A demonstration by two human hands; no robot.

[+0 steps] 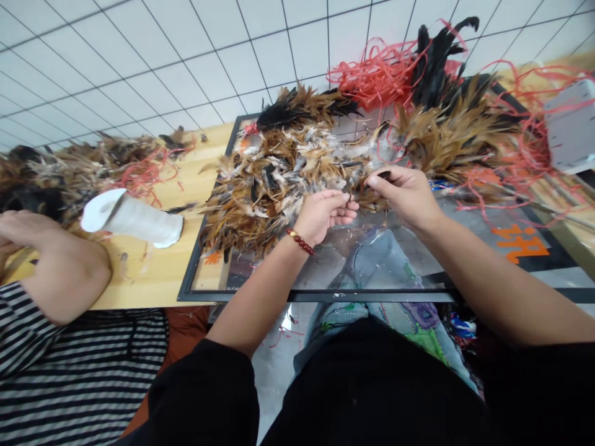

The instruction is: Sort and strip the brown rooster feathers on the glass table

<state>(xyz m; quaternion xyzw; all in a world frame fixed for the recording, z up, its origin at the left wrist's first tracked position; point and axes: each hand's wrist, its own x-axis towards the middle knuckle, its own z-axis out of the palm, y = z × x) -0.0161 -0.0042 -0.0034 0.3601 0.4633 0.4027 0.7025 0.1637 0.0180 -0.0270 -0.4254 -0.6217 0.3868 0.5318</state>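
Note:
My left hand (325, 214), with a dark red bead bracelet (301, 241) at the wrist, is closed in a pinch; what lies between its thumb and finger is too small to make out. My right hand (409, 192) pinches a small dark brown feather (381, 176) between thumb and forefinger, just right of the left fingertips. Both hands hover at the near side of a wide pile of loose brown and grey feathers (279, 179). Under the pile lies a transparent sheet with a black frame (288, 296).
Behind the pile lie a bundle of dark feathers (307, 108), red plastic strips (372, 74) and a brown feather bunch (446, 133). A grey-white box (571, 124) stands right. At left, a co-worker's arm (69, 266) rests near a white sleeve-like object (139, 220) and more feathers (88, 164).

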